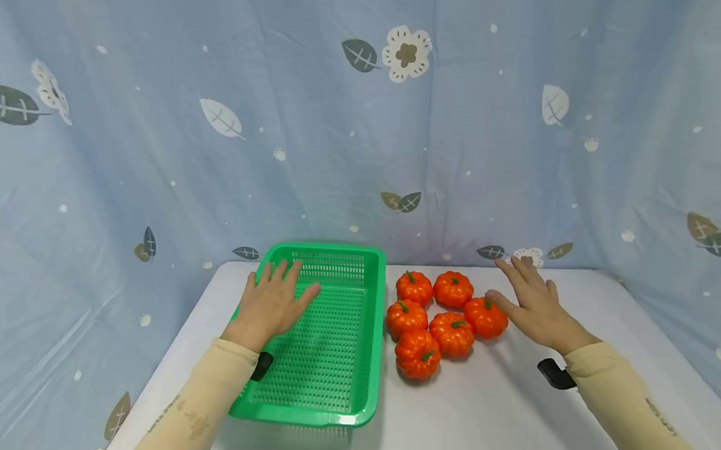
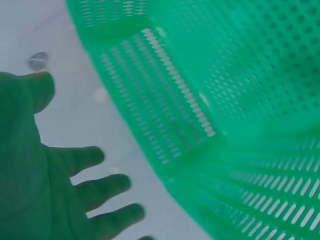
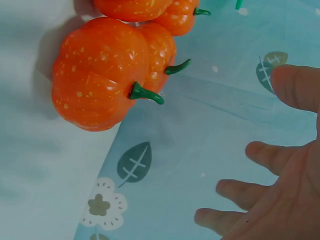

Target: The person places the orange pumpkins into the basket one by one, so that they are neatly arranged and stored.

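My left hand [image 1: 273, 306] hovers over the left part of a green plastic basket [image 1: 376, 360], fingers spread and holding nothing. In the left wrist view the same hand [image 2: 55, 170] shows beside the basket's slotted wall [image 2: 150, 95]. Right of the basket sits a cluster of several small orange pumpkins [image 1: 454, 333] with green stems. My right hand [image 1: 539, 309] is held at the cluster's right side, fingers apart, its thumb overlapping the nearest pumpkin [image 1: 485, 319] in the head view. The right wrist view shows that hand [image 3: 270, 185] apart from a speckled pumpkin [image 3: 100, 75].
A white table [image 1: 468, 409] carries the basket and pumpkins. Behind it hangs a blue curtain [image 1: 320, 159] printed with leaves and flowers, reaching down to the table's back edge. Black straps show at both wrists.
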Motion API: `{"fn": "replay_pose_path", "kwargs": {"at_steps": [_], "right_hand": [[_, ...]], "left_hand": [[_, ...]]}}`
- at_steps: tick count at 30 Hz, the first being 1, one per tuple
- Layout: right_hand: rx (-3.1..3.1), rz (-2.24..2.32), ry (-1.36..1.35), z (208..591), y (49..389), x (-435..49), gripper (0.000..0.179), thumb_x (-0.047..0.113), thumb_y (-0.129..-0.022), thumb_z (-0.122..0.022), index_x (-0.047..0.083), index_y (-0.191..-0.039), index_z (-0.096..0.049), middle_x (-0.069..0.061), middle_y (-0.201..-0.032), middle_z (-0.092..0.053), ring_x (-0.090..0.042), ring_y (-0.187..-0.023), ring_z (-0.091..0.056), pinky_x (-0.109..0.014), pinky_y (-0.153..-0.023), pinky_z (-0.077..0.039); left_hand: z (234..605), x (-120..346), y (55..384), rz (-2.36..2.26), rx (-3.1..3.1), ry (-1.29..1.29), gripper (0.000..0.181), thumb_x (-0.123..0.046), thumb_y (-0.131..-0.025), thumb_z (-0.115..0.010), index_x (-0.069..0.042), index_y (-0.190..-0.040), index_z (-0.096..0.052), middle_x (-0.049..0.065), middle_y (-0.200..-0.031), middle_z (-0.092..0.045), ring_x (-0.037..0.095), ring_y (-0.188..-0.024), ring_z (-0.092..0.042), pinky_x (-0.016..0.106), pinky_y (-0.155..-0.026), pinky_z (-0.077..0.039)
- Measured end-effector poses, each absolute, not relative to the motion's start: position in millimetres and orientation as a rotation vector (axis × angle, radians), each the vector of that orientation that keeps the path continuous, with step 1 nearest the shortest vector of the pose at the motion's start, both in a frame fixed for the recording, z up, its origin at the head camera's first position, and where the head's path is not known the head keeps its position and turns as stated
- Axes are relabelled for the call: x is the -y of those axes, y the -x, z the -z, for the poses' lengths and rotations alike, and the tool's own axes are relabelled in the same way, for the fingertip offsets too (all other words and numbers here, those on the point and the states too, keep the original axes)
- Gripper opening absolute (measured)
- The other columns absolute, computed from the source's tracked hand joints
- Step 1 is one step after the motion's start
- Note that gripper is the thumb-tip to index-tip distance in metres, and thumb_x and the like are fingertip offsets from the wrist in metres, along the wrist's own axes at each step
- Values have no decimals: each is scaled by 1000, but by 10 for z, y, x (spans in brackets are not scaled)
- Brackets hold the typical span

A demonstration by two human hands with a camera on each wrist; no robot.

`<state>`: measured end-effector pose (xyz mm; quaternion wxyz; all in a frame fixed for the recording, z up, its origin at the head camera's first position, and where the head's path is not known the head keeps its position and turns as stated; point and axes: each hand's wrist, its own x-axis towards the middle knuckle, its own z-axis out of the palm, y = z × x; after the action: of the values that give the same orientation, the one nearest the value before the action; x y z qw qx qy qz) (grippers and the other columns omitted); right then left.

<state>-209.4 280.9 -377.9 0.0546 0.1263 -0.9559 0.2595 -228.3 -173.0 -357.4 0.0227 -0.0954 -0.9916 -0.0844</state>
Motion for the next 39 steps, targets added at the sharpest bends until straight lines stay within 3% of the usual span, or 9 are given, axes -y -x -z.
{"fn": "replay_pose_path", "kwargs": {"at_steps": [7,14,17,26,31,35,39], "right_hand": [[2957,-774,-344,3875,2128,-2880,78,44,-103,-55,4,-160,-20,-38,-159,-12,-63,-143,-8,-81,-106,-2],[2974,-835,-331,4049,2140,-2959,83,45,-101,-60,4,-161,-19,-36,-161,-13,-60,-142,-17,-80,-105,-18],[2975,-885,-332,4091,2149,-2979,86,45,-100,-62,4,-161,-17,-32,-162,-14,-57,-143,-18,-78,-105,-21],[2996,-974,-366,4215,2261,-3010,94,45,-94,-72,2,-160,-20,-32,-158,-24,-56,-140,-27,-75,-105,-28],[3024,-1002,-350,4341,2325,-3021,95,41,-88,-79,4,-158,-26,-31,-154,-33,-57,-131,-40,-71,-99,-40],[3028,-1053,-336,4417,2341,-3004,94,39,-86,-82,4,-157,-31,-30,-152,-38,-53,-125,-49,-63,-95,-49],[3012,-1093,-336,4447,2367,-2974,92,38,-85,-83,2,-155,-34,-27,-152,-41,-48,-123,-53,-60,-96,-49]], "left_hand": [[3488,1775,1964,440,3037,422,81,-64,-103,-39,-2,-156,-37,24,-157,-37,46,-144,-32,64,-113,-27],[3490,2068,1534,582,2972,374,78,-68,-100,-40,-13,-155,-41,17,-155,-43,43,-141,-40,65,-107,-35],[3549,2231,1426,577,2990,325,81,-69,-99,-43,-12,-156,-40,17,-154,-44,44,-139,-42,66,-103,-38],[3716,2525,1142,507,3088,199,99,-74,-93,-49,-1,-157,-31,25,-156,-37,50,-135,-43,70,-94,-41],[3781,2573,1042,473,3137,207,113,-78,-86,-55,2,-158,-22,29,-157,-31,51,-131,-47,67,-84,-47],[3809,2643,948,448,3145,230,121,-80,-80,-60,5,-157,-21,30,-153,-37,47,-127,-53,61,-81,-52],[3813,2710,921,440,3179,244,120,-77,-81,-64,10,-154,-25,30,-146,-45,38,-116,-62,54,-78,-55]]}}
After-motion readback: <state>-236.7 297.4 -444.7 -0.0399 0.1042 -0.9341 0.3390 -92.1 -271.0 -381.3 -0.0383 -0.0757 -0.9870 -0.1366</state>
